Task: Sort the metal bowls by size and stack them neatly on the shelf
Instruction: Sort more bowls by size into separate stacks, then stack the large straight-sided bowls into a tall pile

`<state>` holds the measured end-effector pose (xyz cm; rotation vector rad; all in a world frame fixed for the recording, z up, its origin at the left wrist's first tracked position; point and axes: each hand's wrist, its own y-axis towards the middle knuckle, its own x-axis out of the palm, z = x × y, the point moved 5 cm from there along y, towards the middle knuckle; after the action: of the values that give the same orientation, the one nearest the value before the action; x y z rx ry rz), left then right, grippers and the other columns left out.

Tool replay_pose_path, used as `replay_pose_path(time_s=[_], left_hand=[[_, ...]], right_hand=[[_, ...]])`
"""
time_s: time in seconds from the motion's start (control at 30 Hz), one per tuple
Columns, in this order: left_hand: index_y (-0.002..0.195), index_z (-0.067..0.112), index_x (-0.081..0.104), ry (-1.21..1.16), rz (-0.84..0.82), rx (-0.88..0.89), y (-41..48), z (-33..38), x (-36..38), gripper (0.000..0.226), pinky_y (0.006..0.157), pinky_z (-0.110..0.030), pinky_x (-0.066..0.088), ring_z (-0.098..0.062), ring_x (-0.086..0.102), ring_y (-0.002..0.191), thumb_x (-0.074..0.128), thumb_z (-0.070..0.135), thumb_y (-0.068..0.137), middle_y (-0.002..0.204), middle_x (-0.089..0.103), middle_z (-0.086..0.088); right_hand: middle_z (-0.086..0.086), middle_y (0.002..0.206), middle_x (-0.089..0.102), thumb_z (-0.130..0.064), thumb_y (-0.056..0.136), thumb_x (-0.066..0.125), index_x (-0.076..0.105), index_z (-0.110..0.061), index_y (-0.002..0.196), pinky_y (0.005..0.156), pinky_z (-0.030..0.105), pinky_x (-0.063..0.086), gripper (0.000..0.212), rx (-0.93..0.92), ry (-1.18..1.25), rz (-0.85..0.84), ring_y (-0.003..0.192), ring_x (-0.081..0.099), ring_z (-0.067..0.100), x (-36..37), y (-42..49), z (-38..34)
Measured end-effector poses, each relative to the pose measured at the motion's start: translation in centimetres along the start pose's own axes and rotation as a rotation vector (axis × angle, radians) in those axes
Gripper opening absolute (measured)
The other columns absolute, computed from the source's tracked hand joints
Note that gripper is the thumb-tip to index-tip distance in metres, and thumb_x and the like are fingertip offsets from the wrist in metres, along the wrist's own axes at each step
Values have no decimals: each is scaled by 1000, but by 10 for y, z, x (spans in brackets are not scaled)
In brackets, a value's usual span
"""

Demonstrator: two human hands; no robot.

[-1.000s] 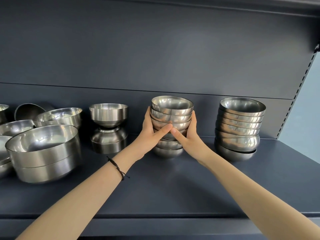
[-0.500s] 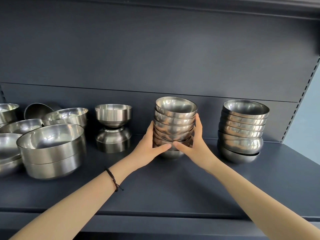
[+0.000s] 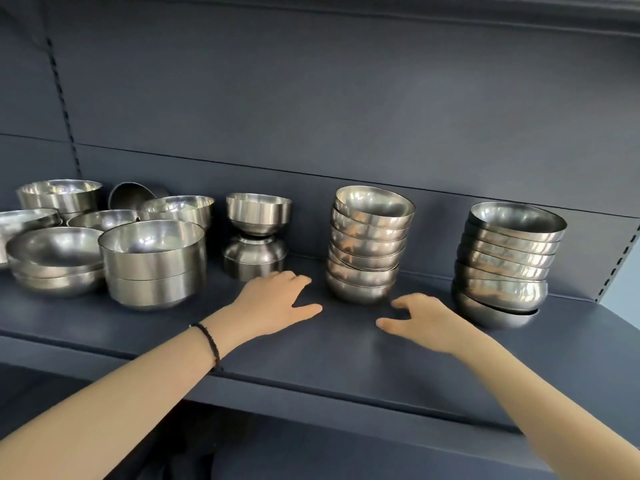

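Both hands have let go of the middle stack: the left hand (image 3: 273, 303) and right hand (image 3: 420, 318) hover spread and empty over the dark shelf (image 3: 346, 358), palms down. Just beyond, the middle stack of bowls (image 3: 369, 249) stands between them, leaning slightly. Further right sits another stack (image 3: 507, 265); larger bowls (image 3: 152, 261) crowd the left.

Both hands (image 3: 273, 303) (image 3: 427, 318) empty, fingers spread
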<state>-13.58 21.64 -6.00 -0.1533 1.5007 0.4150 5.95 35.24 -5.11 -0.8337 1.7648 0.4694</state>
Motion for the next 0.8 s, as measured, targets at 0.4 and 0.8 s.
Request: replay_pose_path(time_s=[0.4, 0.8], left_hand=[[122, 29, 66, 442, 381, 323, -71, -66, -89, 66, 90, -40, 43, -21, 60, 99, 30, 69, 83, 105, 69, 4], [132, 30, 61, 464, 355, 163, -134, -214, -153, 79, 95, -40, 43, -21, 57, 115, 28, 78, 78, 124, 65, 4]], right_hand=[[-13, 151, 37, -60, 91, 53, 22, -39, 152, 89, 33, 48, 72, -306, -416, 254, 130, 47, 16, -9, -45, -139], [-10, 153, 35, -66, 87, 54, 18, -38, 154, 89, 36, 45, 81, -357, -418, 298, 132, 43, 19, 17, -18, -274]])
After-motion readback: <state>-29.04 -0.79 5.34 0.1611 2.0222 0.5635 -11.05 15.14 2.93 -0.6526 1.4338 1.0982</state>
